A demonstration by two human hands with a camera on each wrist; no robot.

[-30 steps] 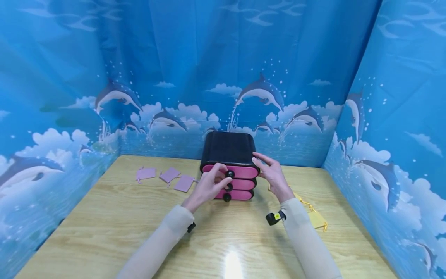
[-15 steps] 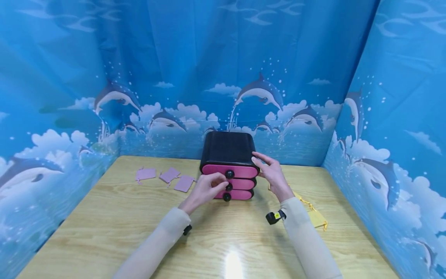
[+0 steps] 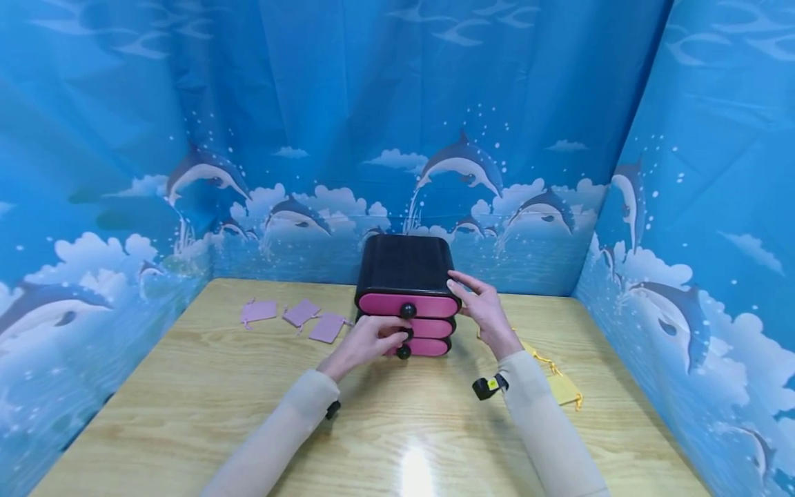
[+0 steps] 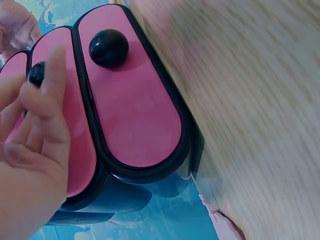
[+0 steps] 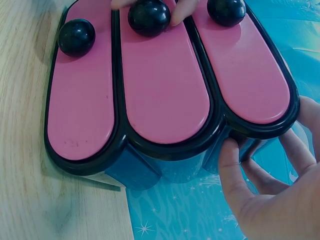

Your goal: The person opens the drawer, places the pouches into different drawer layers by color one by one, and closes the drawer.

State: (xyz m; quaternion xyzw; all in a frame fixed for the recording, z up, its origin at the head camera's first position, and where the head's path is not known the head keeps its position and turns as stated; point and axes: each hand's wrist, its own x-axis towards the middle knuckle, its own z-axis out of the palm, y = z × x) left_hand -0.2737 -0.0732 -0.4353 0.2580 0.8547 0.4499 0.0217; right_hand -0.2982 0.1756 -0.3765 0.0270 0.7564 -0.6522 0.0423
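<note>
Head alone shows yellow pouches (image 3: 564,389); left grip (image 3: 363,339) pinches middle knob (image 5: 149,18), right grip (image 3: 487,315) holds cabinet (image 3: 406,266) side.

A three-tier drawer cabinet (image 3: 406,264) stands upright near the back edge of the wooden table (image 3: 217,400), its fronts facing the person. The casing is glossy black, with a smooth, flat top and rounded corners. The top drawer (image 3: 435,306), middle drawer (image 5: 165,90) and bottom drawer (image 5: 82,110) are all pushed in, each a pink, round-ended panel framed by a black rim. A shiny black ball knob sits at the centre of each panel. The left hand (image 3: 365,338) pinches the middle knob (image 5: 149,18); the right hand (image 3: 484,315) grips the right end of the top tier.
</note>
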